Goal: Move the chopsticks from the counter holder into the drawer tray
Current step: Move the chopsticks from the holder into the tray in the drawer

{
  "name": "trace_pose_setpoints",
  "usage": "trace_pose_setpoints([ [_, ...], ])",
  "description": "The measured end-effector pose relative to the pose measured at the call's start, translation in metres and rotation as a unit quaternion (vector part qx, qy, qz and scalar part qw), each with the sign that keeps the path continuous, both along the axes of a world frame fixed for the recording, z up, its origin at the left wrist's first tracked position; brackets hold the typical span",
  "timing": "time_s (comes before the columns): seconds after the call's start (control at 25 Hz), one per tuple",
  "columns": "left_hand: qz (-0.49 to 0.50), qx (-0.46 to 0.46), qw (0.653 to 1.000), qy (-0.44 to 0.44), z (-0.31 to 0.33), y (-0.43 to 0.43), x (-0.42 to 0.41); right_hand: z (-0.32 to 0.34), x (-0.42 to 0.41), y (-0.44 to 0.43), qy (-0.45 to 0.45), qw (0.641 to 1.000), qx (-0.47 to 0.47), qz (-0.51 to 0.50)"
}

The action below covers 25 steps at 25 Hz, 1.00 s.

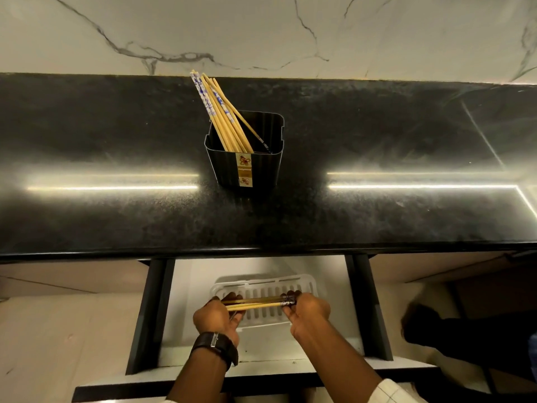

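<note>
My left hand [216,317]: curled shut round one end of a small bunch of slim wooden chopsticks [252,303], a dark watch strap on the wrist.

My right hand [305,311]: pinched closed on the other end, where the sticks turn dark.

The bunch: held level and crosswise just above the white slotted plastic tray [266,292]; whether it touches the tray floor yet I cannot tell.

Tray's place: toward the back of the open white-floored drawer [261,347], about midway between its dark side rails.

Still to move: more bamboo chopsticks, some patterned blue and white [216,112], leaning to the back left corner of the black ribbed square holder [247,167].

Holder's place: mid-counter, closer to the back edge than the front.

Handling, as I judge it: light, stiff, smooth sticks that roll and fan apart easily; gripping both ends keeps them parallel, and I'd let go low so none skitter or catch in the slots.

Next bunch: best gathered at the upper ends that stand clear of the holder rim.

Surface: polished black speckled stone counter [116,216], glossy with strip-light reflections, so likely slippery.

Room: white veined marble wall [406,39] behind; pale cabinet fronts either side of the drawer.
</note>
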<state>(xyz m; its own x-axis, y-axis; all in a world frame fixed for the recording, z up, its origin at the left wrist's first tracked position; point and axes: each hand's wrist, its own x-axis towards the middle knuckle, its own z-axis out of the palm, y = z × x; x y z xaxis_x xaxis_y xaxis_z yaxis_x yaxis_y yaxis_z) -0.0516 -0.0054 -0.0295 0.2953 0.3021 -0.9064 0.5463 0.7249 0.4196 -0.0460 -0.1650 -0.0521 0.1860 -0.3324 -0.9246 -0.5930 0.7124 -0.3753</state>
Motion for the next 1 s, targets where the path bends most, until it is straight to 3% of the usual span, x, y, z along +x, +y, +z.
trace_pose_setpoints([
  [0.24, 0.019, -0.024, 0.999, 0.045, -0.006, -0.009, 0.0, -0.02, 0.012, 0.001, 0.065, 0.996, 0.048, -0.041],
  [0.44, 0.037, -0.072, 0.996, 0.037, -0.004, -0.01, 0.013, -0.012, 0.026, -0.001, 0.06, 0.993, 0.077, -0.064],
  [0.64, 0.046, -0.109, 0.992, 0.036, 0.011, -0.002, 0.011, 0.016, 0.027, -0.003, 0.052, 0.994, 0.094, 0.008],
  [0.8, 0.005, -0.127, 0.992, 0.019, 0.045, 0.002, -0.001, 0.066, 0.012, 0.002, -0.029, 0.997, 0.072, 0.019],
  [0.92, -0.022, -0.09, 0.995, -0.04, 0.072, 0.008, 0.001, 0.121, 0.012, 0.011, -0.172, 0.983, -0.049, 0.035],
  [1.0, -0.051, -0.039, 0.993, -0.1, 0.098, 0.013, 0.013, 0.16, 0.028, 0.018, -0.285, 0.942, -0.155, 0.08],
])
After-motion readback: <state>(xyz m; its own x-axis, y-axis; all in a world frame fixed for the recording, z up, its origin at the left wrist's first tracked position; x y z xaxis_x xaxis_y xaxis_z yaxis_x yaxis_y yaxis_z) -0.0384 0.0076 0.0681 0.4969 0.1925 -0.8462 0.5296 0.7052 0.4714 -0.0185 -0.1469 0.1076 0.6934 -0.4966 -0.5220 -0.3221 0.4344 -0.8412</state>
